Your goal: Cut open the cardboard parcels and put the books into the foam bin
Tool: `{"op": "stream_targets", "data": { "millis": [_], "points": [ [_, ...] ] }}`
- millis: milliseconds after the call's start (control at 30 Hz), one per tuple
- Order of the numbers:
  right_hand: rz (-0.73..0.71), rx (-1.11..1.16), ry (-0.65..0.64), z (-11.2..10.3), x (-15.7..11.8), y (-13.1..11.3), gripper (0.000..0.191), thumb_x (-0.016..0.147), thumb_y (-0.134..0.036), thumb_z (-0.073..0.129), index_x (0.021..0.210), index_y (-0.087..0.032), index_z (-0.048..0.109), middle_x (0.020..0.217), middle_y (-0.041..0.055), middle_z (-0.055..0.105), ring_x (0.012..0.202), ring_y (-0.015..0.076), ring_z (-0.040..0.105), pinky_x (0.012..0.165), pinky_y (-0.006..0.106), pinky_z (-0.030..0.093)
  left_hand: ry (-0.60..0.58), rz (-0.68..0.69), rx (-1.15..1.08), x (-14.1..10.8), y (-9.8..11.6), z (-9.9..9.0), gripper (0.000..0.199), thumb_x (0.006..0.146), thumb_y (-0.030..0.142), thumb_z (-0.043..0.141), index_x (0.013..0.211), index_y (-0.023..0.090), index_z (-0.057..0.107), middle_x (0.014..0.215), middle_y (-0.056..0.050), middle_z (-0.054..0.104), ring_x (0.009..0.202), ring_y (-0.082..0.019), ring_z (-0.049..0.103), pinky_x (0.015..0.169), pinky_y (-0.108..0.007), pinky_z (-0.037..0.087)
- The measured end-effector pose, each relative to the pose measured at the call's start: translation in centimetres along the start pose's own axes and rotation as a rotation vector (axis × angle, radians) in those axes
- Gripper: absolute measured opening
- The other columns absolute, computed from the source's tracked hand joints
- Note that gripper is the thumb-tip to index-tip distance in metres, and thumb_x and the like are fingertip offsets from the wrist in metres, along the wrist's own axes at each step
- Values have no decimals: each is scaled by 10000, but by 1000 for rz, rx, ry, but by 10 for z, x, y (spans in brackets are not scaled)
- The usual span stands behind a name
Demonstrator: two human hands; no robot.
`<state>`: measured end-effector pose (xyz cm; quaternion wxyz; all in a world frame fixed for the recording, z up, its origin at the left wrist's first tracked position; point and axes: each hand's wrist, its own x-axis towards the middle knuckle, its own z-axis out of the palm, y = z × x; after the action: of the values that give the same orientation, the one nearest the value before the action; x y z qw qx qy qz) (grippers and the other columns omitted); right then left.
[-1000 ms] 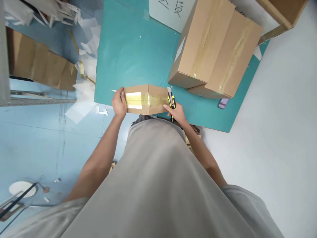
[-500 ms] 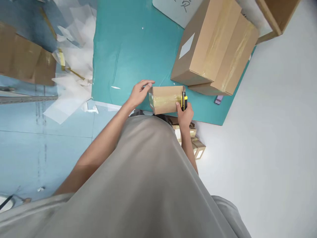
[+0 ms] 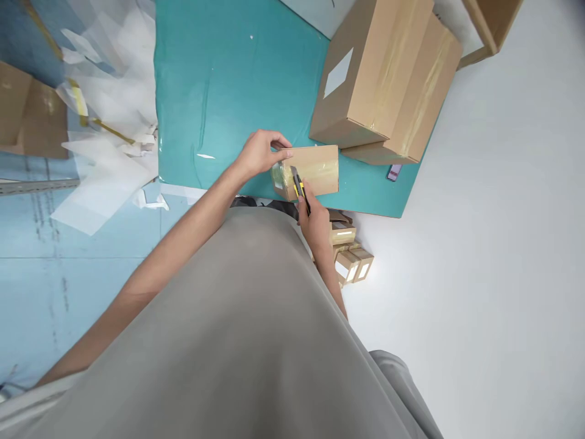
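Note:
A small taped cardboard box (image 3: 320, 171) lies at the near edge of the green table mat (image 3: 228, 91). My left hand (image 3: 264, 152) grips the box's upper left corner between thumb and fingers. In my right hand (image 3: 314, 216) is a black and yellow utility knife (image 3: 300, 188), its tip pointing up and left over the taped left part of the box. Whether the blade touches the tape cannot be made out.
Two large cardboard boxes (image 3: 365, 79) stand at the back right of the mat, with a phone-like object (image 3: 393, 172) beside them. White paper sheets (image 3: 109, 164) lie at the left. Several small boxes (image 3: 350, 262) sit below the table's near edge.
My right hand has moved the knife from the box's right end to its left part. My left hand has closed on the box's corner. The whole view has shifted slightly.

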<state>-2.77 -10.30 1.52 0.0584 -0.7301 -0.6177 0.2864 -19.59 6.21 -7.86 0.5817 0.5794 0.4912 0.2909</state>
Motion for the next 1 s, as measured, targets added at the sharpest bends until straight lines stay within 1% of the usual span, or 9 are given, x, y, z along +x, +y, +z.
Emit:
{"op": "stream_targets", "data": {
  "millis": [133,267,433,533,633,733,867,933,1000],
  "points": [
    [-47,-9,10,13,6,-5,565,1149,-344,292,1681,-205,421,1579,111,619,1308,236,691,1063,338,548,-10,-5,-21,2,0,-1,176,791,351,809,924,238,785,994,-73,806,999,-275,736,957,-448,586],
    [-52,-44,-14,15,11,-7,570,1151,-337,281,1704,-241,377,1613,88,587,1377,240,647,1085,352,543,6,-16,-31,3,-2,0,178,778,337,817,923,239,784,973,-67,802,983,-269,738,956,-451,587],
    [-14,-138,-69,7,17,-20,571,1148,-318,296,1706,-236,386,1438,129,708,1224,293,716,1056,415,559,38,-27,-43,3,-3,1,195,770,336,815,935,235,787,960,-65,800,991,-273,733,960,-446,583],
    [11,-200,-100,1,18,-32,580,1147,-295,295,1721,-233,354,1318,144,740,1148,297,732,1034,436,561,58,-31,-48,2,-3,3,199,769,335,814,937,232,792,969,-66,802,988,-272,732,973,-445,577],
    [57,-268,-151,-5,14,-44,591,1148,-280,292,1737,-242,303,1280,146,738,1122,292,732,1003,424,565,73,-39,-39,1,-4,5,217,764,347,815,948,233,797,969,-62,805,990,-274,733,976,-443,576],
    [115,-386,-237,-9,6,-52,602,1151,-284,284,1751,-293,240,1285,139,737,1069,286,736,950,405,572,82,-40,-27,-1,-6,5,222,770,363,808,956,242,801,980,-60,808,1020,-279,730,977,-436,574],
    [176,-495,-367,-6,-14,-53,616,1148,-284,293,1755,-329,199,1249,131,741,995,267,738,901,379,567,70,-32,-15,-4,-7,6,228,770,385,815,954,251,801,1006,-57,812,1037,-278,725,989,-430,575],
    [187,-486,-377,-5,-25,-50,616,1146,-282,294,1754,-326,206,1227,128,745,992,263,737,897,369,562,69,-28,-7,-5,-8,7,239,772,392,815,967,255,801,1019,-56,814,1036,-274,725,1000,-430,575],
    [151,-417,-327,-9,-34,-40,600,1146,-299,300,1744,-323,255,1214,121,756,1001,263,738,901,359,557,87,-18,-3,-6,-9,8,244,791,397,801,990,255,803,1046,-62,814,1044,-272,724,1006,-431,577]
  ]
}}
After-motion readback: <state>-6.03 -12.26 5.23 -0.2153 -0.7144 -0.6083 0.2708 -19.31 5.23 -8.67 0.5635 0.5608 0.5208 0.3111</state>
